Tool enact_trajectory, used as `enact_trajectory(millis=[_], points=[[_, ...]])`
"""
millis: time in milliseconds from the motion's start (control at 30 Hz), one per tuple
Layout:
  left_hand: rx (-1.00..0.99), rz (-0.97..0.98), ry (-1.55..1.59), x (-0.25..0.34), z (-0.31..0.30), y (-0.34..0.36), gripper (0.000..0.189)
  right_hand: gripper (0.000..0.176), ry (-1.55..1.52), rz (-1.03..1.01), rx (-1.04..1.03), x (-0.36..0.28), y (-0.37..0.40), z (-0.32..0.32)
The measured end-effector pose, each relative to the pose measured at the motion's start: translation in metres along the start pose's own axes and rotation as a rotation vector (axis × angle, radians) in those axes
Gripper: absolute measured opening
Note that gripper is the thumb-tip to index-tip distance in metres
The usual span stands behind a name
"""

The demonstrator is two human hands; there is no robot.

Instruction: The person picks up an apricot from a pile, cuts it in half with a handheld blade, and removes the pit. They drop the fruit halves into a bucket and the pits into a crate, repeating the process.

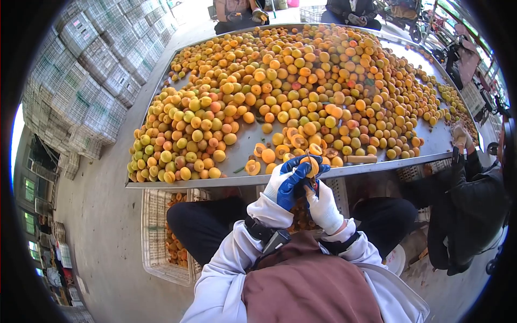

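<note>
No text, brand, number or sign is legible to you in this view. On the stacked crates (pixel 89 81) to your left, small pale labels can be made out, but their print is too small for you to read.
</note>
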State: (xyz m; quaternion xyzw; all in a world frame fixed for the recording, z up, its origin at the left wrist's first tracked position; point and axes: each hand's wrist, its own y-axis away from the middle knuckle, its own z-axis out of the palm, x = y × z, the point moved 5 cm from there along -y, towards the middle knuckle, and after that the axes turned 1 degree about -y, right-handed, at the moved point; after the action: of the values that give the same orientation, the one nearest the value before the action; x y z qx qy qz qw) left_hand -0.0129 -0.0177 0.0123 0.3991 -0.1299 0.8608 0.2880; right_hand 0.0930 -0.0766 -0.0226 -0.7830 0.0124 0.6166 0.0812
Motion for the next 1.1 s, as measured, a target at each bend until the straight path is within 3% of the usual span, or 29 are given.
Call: enact_trajectory(millis=[67, 267, 333, 367, 400, 467, 533, 600, 633, 733, 800, 867, 900, 967, 1000, 1033, 1067, 1100], points=[[0.045, -0.001, 0.08, -0.007, 0.002, -0.008, 0.044, 0.021, -0.139, 0.113, -0.01, 0.003, -0.001, -0.006], [-0.075, 0.074, -0.311, 0.001, 0.016, -0.016, 0.046, 0.022, -0.161, 0.257, -0.085, -0.008, 0.001, -0.026], [0.024, 0.019, -0.186, -0.008, 0.017, -0.015, 0.041, 0.022, -0.102, 0.192, 0.007, -0.009, -0.001, -0.025], [0.081, 0.173, -0.336, -0.009, 0.025, -0.012, 0.036, 0.021, -0.036, 0.132, 0.089, -0.01, 0.0, -0.026], [0.076, 0.17, -0.34, -0.01, 0.029, -0.013, 0.036, 0.021, -0.039, 0.131, 0.095, -0.006, 0.0, -0.025], [0.124, 0.005, -0.052, -0.018, 0.035, -0.013, 0.032, 0.02, -0.037, 0.156, 0.128, 0.0, 0.005, -0.027], [0.137, -0.046, -0.079, -0.024, 0.027, -0.017, 0.028, 0.02, -0.095, 0.171, 0.106, -0.003, 0.007, -0.033], [0.141, 0.222, -0.729, -0.029, 0.006, -0.025, 0.025, 0.02, -0.158, 0.184, 0.095, -0.003, 0.009, -0.036], [0.209, 0.264, -0.856, -0.021, 0.012, -0.023, 0.022, 0.02, -0.191, 0.183, 0.077, -0.002, 0.011, -0.032], [0.262, 0.122, -0.944, -0.014, 0.011, -0.03, 0.021, 0.022, -0.308, 0.161, 0.074, 0.004, 0.006, -0.027], [0.275, 0.098, -0.918, -0.021, 0.004, -0.03, 0.021, 0.021, -0.696, 0.459, -0.057, 0.002, 0.011, -0.021], [0.227, -0.106, -0.445, -0.034, 0.0, -0.028, 0.032, 0.025, -0.713, 0.363, -0.043, 0.015, 0.008, -0.019], [0.193, 0.016, -0.615, -0.032, -0.006, -0.031, 0.031, 0.022, -0.936, 0.492, -0.151, 0.022, 0.01, -0.016], [0.159, 0.008, -0.545, -0.033, -0.005, -0.032, 0.031, 0.019, -1.266, 0.691, -0.269, 0.016, 0.014, -0.011], [0.125, 0.006, -0.478, -0.032, -0.003, -0.034, 0.032, 0.019, -1.265, 0.688, -0.268, 0.024, 0.013, -0.011], [0.063, -0.09, -0.318, -0.03, 0.006, -0.034, 0.033, 0.019, -1.455, 0.6, -0.474, 0.02, 0.009, -0.007], [0.056, -0.083, -0.32, -0.034, -0.001, -0.039, 0.033, 0.019, -1.633, 0.497, -0.689, 0.012, 0.008, -0.006], [0.045, 0.04, -0.47, -0.038, -0.013, -0.046, 0.037, 0.019, -1.626, 0.488, -0.693, 0.014, 0.008, 0.0]])
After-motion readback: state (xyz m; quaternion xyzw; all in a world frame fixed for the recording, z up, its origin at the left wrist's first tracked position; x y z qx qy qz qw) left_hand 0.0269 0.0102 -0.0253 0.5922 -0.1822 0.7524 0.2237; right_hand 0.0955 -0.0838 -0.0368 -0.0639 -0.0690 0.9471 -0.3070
